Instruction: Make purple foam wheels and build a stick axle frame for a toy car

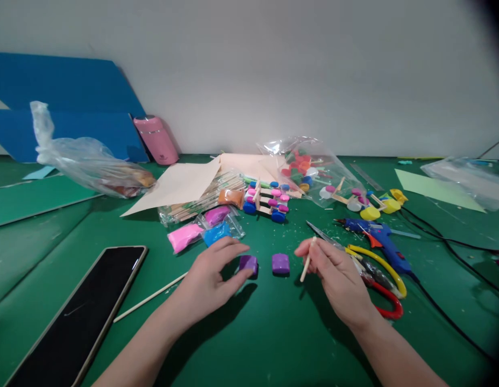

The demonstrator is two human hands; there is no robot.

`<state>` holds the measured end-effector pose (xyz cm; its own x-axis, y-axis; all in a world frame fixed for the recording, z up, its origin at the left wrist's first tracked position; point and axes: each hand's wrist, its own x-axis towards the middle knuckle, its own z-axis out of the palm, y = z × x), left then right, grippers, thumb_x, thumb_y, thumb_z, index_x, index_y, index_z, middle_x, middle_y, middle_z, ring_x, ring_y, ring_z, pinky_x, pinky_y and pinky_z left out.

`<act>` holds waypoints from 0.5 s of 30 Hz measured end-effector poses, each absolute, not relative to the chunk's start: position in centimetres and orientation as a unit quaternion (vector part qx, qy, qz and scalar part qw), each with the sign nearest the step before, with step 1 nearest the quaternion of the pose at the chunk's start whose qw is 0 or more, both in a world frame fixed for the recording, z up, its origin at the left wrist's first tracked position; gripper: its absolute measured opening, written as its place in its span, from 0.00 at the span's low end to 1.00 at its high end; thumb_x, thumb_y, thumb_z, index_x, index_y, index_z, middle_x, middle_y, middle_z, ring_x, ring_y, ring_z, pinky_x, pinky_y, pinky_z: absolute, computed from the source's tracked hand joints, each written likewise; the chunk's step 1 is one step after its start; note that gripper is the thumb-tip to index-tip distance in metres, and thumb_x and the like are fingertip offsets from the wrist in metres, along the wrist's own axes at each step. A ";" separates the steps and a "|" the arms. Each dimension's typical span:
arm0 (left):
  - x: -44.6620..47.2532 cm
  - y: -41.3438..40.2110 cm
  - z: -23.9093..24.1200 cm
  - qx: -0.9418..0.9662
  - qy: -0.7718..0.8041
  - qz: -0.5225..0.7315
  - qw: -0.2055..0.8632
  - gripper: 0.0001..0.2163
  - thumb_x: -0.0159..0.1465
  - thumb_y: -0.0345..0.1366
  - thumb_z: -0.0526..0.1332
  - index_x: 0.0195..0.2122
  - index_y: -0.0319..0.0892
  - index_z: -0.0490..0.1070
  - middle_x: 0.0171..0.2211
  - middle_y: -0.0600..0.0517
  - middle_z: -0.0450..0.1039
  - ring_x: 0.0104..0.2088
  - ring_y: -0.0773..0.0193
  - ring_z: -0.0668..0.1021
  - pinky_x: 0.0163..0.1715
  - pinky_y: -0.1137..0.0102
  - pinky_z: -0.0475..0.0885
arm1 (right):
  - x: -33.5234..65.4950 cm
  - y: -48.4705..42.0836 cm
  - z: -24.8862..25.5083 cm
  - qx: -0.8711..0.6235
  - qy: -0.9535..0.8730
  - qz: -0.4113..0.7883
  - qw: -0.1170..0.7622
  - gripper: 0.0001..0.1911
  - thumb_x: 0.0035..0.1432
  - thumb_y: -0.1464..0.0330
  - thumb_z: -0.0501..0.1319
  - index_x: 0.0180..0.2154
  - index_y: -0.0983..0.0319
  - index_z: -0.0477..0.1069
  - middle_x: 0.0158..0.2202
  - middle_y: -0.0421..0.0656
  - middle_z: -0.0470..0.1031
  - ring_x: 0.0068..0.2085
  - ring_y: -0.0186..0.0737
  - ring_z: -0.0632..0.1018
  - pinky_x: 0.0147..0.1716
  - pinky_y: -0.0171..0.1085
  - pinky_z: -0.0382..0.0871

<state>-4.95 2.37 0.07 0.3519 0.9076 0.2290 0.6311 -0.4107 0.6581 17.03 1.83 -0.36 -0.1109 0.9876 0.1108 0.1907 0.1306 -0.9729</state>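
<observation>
My left hand (215, 274) is curved beside a purple clay block (248, 263), thumb and fingers apart around it; the thumb overlaps its lower edge, and I cannot tell whether it touches. A second purple clay block (280, 264) sits on the green table just to the right. My right hand (340, 274) pinches a short wooden stick (307, 260) between thumb and fingers, its lower end pointing down toward the table. A longer thin wooden stick (152, 295) lies partly behind my left hand.
At left lies a phone (80, 317). Scissors (378, 258) and a blue glue gun (378, 239) with its cord are at right. Farther back are clay packets (185, 236), a small stick-and-clay model (268, 201), bagged sticks (201, 199), and a pink bottle (157, 140).
</observation>
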 end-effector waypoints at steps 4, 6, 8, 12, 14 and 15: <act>-3.6 1.0 1.4 0.745 0.488 0.396 0.225 0.05 0.58 0.32 0.56 0.26 0.41 0.70 0.23 0.54 0.69 0.24 0.68 0.70 0.25 0.74 0.66 | 16.7 1.5 -0.4 -0.446 -0.592 0.483 0.467 0.15 0.61 0.61 0.49 0.30 0.59 0.70 0.25 0.38 0.63 0.26 0.33 0.63 0.24 0.32 0.56; -2.7 0.2 1.8 0.752 0.470 0.365 0.284 0.07 0.59 0.32 0.55 0.26 0.41 0.70 0.22 0.53 0.68 0.23 0.68 0.70 0.24 0.74 0.65 | 16.4 1.2 -0.3 -0.417 -0.603 0.498 0.463 0.15 0.61 0.62 0.49 0.30 0.60 0.71 0.27 0.39 0.65 0.26 0.33 0.63 0.24 0.32 0.57; -1.7 -0.5 1.8 0.757 0.458 0.315 0.343 0.06 0.59 0.33 0.55 0.33 0.40 0.71 0.24 0.52 0.70 0.26 0.67 0.71 0.27 0.74 0.66 | 16.1 0.9 -0.3 -0.392 -0.612 0.515 0.455 0.14 0.61 0.64 0.49 0.32 0.59 0.71 0.28 0.38 0.66 0.26 0.32 0.64 0.25 0.32 0.58; -0.5 -1.2 1.1 0.754 0.431 0.255 0.425 0.11 0.62 0.33 0.49 0.28 0.39 0.69 0.24 0.53 0.68 0.25 0.68 0.69 0.27 0.75 0.64 | 15.6 0.5 -0.5 -0.374 -0.605 0.549 0.440 0.12 0.62 0.66 0.50 0.33 0.59 0.70 0.27 0.38 0.67 0.27 0.31 0.67 0.27 0.30 0.61; -0.4 -1.2 0.8 0.745 0.444 0.257 0.427 0.12 0.63 0.34 0.49 0.24 0.39 0.66 0.21 0.55 0.64 0.23 0.69 0.66 0.24 0.76 0.62 | 15.5 0.5 -0.6 -0.379 -0.590 0.557 0.445 0.10 0.61 0.66 0.51 0.33 0.59 0.70 0.26 0.37 0.67 0.27 0.31 0.67 0.27 0.29 0.61; -0.5 -1.1 0.7 0.741 0.452 0.261 0.422 0.13 0.63 0.34 0.49 0.23 0.39 0.65 0.20 0.55 0.62 0.22 0.70 0.65 0.23 0.76 0.61 | 15.5 0.6 -0.7 -0.387 -0.580 0.555 0.453 0.09 0.60 0.66 0.52 0.33 0.59 0.70 0.25 0.37 0.67 0.26 0.30 0.67 0.26 0.29 0.61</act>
